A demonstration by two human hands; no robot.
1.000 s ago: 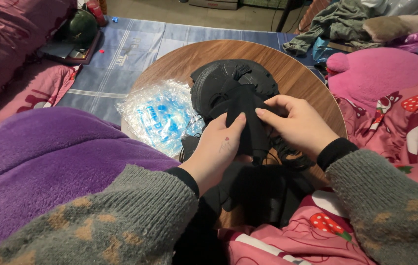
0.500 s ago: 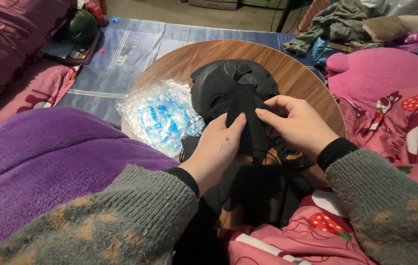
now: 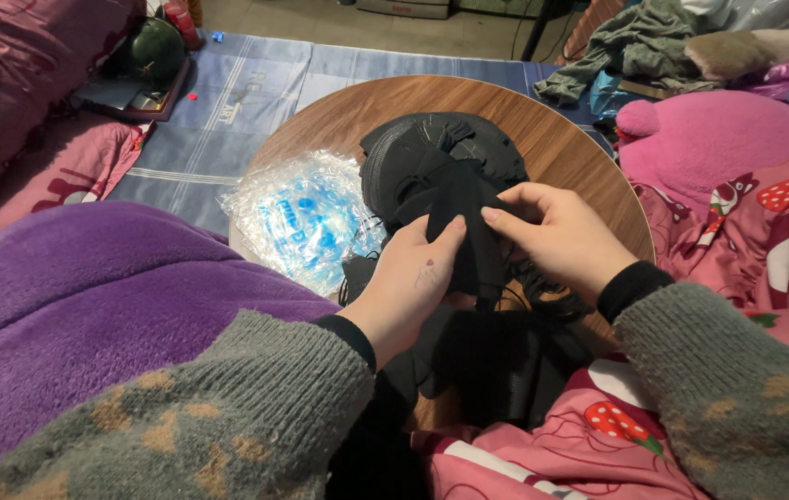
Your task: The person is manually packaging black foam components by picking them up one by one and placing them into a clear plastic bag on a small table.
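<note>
Round wooden worktop [image 3: 561, 139] carries a crinkled plastic bag [image 3: 306, 218] beside black knitted fabric [image 3: 445, 171], which left hand [image 3: 413, 282] and right hand [image 3: 561, 241] fingers pinch together.

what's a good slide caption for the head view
Both hands, left hand and right hand, pinch black fabric over a round wooden table.

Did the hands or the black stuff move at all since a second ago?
Hardly at all. The left hand and right hand pinch the same black fabric piece over the round wooden table, just as before. Nothing was picked up or let go. The crinkly clear plastic bag lies in the same spot beside the black pile, and the purple blanket has not shifted.
</note>
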